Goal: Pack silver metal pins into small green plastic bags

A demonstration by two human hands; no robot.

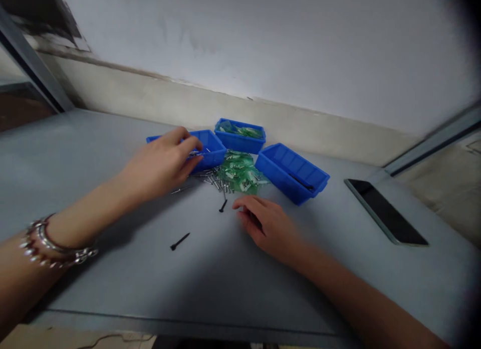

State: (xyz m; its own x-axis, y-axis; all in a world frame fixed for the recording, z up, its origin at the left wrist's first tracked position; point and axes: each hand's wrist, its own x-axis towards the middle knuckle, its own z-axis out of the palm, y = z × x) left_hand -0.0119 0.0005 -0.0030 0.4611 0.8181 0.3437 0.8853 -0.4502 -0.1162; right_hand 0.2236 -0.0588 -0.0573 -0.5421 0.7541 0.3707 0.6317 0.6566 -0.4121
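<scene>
My left hand is over the left blue bin, its thumb and forefinger a little apart. A few silver screws lie in that bin, under the fingers. My right hand hovers low over the table with fingers curled and a gap between thumb and forefinger; nothing shows in it. Just left of its fingertips lies a black screw. A second black screw lies nearer the front. Between the bins spreads a pile of silver screws with small green plastic bags.
A back blue bin holds more green bags. The right blue bin has dark screws at its near end. A phone lies at the right on the grey table. A wall rises behind.
</scene>
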